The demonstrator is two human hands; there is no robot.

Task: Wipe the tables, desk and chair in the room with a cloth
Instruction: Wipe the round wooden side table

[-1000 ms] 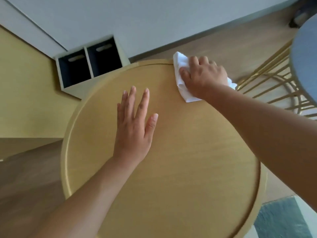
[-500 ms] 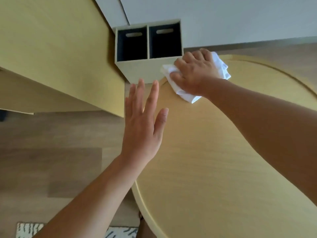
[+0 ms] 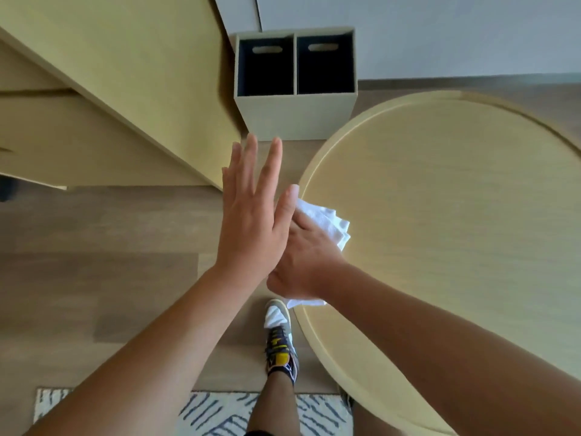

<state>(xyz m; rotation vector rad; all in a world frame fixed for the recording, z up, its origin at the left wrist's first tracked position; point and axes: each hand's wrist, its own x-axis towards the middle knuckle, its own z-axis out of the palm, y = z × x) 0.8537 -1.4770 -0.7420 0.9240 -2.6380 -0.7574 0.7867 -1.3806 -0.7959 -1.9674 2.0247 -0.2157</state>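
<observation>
Cloth (image 3: 327,223), white and bunched, sits under your right hand (image 3: 306,262) at the left edge of the round table (image 3: 456,215); one corner of it pokes out below your wrist, over the raised rim. Your right hand presses down on the cloth, its fingers hidden behind your other hand, so you cannot tell how tightly they grip. Your left hand (image 3: 251,212) is flat and open, fingers straight and close together, holding nothing, raised beside the table's edge and overlapping your right hand in this view. Below, your shoe (image 3: 279,338) stands on the wooden floor (image 3: 94,247) just beside the table, near a patterned rug (image 3: 220,410). Farther off, a two-compartment storage box (image 3: 295,114) stands by the wall, next to a desk (image 3: 125,73).
</observation>
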